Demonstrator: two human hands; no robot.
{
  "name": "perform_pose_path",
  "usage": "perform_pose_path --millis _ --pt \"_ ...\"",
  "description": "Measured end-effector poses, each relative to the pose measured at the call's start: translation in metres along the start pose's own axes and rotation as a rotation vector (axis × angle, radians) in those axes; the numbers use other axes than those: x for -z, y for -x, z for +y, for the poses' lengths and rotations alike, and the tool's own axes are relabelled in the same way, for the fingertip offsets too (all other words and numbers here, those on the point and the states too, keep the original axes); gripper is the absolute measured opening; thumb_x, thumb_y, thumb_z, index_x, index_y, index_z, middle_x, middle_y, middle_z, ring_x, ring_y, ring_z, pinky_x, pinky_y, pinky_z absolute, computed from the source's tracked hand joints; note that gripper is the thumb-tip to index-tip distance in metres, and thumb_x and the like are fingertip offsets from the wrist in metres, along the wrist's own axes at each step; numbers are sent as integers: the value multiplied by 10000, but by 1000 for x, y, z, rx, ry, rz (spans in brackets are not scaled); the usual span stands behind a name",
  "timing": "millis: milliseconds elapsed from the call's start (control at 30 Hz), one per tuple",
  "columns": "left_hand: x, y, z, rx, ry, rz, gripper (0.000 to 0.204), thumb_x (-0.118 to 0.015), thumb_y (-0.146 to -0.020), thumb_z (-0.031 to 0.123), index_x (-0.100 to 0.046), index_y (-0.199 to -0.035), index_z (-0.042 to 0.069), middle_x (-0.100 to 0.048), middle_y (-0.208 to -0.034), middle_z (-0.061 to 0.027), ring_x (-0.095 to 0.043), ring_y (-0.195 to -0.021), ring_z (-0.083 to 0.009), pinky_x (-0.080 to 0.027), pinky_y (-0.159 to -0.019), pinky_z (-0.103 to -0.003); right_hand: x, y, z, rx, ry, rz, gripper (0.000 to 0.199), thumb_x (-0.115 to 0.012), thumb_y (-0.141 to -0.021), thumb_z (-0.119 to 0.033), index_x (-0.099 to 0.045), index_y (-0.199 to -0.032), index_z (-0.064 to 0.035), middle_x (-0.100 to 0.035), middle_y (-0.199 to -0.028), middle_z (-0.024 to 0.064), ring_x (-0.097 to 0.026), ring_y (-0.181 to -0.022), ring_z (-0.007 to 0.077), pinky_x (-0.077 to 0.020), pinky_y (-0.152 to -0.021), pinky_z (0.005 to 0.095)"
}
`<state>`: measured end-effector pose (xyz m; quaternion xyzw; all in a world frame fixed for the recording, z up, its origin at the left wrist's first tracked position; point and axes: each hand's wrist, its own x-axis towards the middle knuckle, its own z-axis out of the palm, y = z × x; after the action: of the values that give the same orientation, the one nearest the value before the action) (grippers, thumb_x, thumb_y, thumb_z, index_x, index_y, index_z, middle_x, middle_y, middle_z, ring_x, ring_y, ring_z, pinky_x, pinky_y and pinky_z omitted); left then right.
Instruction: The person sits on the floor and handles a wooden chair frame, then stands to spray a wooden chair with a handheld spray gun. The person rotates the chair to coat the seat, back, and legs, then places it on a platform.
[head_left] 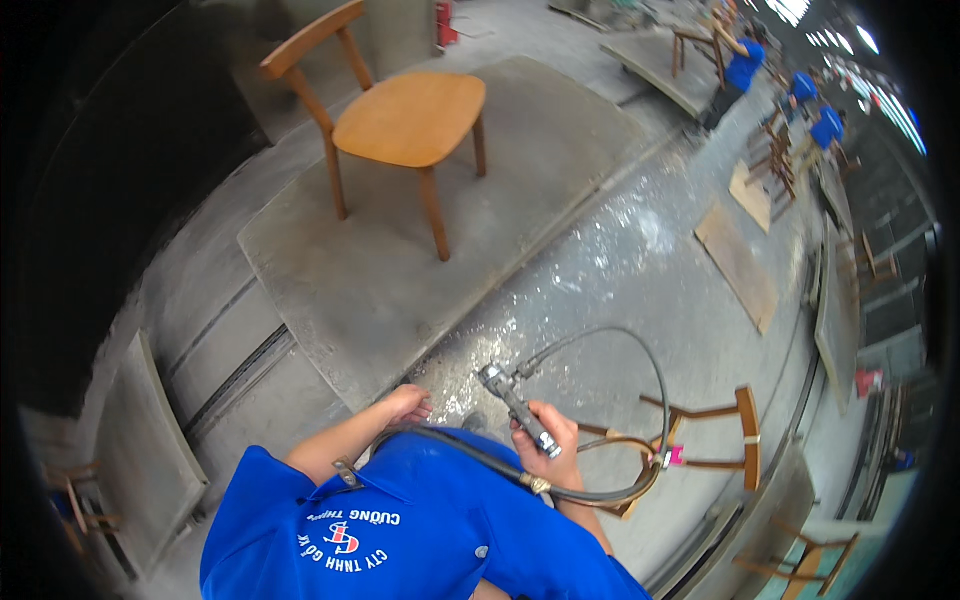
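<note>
My right hand (556, 438) is wrapped round the body of a metal spray gun (522, 412). The gun's head points up and left, and a thin dark hose bends away from it in a loop. A thicker grey hose (470, 450) with a brass fitting runs across my front below the gun. My left hand (407, 403) hangs in the air near the edge of a grey platform (380, 340), its fingers loosely bent and holding nothing visible. On that platform stands an upright wooden chair (410, 118) with an orange-brown seat, beyond both hands.
Another wooden chair (715, 435) lies close by my right arm, partly behind the hoses. Brown boards (738, 265) lie on the floor at the right. Rails (240, 375) run along the floor at the left. People in blue shirts (745, 65) work among chairs at the far right.
</note>
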<state>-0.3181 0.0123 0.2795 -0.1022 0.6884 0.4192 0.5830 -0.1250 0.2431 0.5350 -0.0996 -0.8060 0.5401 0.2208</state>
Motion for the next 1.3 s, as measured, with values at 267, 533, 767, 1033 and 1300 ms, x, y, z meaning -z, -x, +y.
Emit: perform_pose_path --millis 267,533,767,1033,1300 --pt "28 -7 -74 -85 839 169 425 -507 -993 321 -526 -1359 105 -642 -1272 -157 -627 -1163 -312 -503 -985 -465 -10 -25 19 -419 -193 -472 186 -646 -961 -172 -685 -1022 -1 -689 -794 45 -589 -661 74 -472 -577 256" --pt "40 72 -117 -354 1331 96 414 -431 -1043 393 -536 -1322 105 -657 -1259 -122 -627 -1143 -288 -508 -982 -463 -70 -9 -55 -305 114 -897 403 -548 -1015 -382 -644 -768 -79 -446 -525 -29 -408 -474 98 -310 -471 303" --pt "41 144 -229 -467 1428 83 438 -402 -1058 444 -573 -1272 103 -675 -1228 -107 -648 -1091 -279 -541 -926 -447 -160 58 -105 -192 107 -1114 389 -580 -1013 -400 -646 -799 -82 -518 -589 -22 -465 -514 105 -352 -481 300" --pt "18 197 -382 -475 1300 -109 451 -436 -1043 456 -541 -1355 148 -671 -1241 -121 -658 -1061 -271 -565 -869 -461 -254 168 -119 -159 193 -1380 317 -580 -1023 -383 -659 -1001 -77 -635 -770 26 -571 -706 126 -456 -614 302" --pt "-15 194 -478 -367 834 -17 412 -569 -969 341 -629 -1255 50 -708 -1130 -158 -689 -921 -262 -570 -813 -454 -307 240 -138 -278 267 -1502 299 -596 -1014 -377 -665 -1036 -86 -645 -794 18 -573 -721 116 -456 -625 290"
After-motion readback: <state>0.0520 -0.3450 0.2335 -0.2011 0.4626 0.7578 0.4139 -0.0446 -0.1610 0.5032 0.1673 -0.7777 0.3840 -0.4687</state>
